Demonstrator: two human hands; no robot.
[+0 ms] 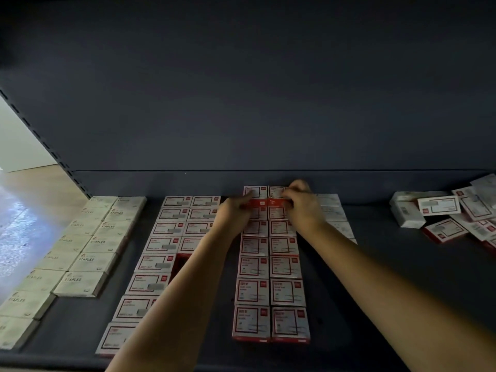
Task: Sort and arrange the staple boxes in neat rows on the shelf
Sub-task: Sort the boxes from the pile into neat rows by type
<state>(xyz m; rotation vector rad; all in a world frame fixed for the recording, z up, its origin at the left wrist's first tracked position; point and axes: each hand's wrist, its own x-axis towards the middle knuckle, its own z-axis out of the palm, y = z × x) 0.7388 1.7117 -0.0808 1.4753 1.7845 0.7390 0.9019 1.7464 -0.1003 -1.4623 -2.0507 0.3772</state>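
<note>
Pressing too hard at the far end of the middle double row (269,267) is judged the main risk: the two raised boxes (264,196) at its back could be tipped over or the rows beneath knocked out of line, since nothing but neighbouring boxes braces them. The left hand (234,210) is seen curled on the left raised box, the right hand (300,201) on the right one; both seem to be grasped, though the fingertips are blurred. These boxes are found at the rear of the dark shelf (389,277), directly under the fingers. A loose pile (451,213) is left unsorted at far right, well apart from both hands.
</note>
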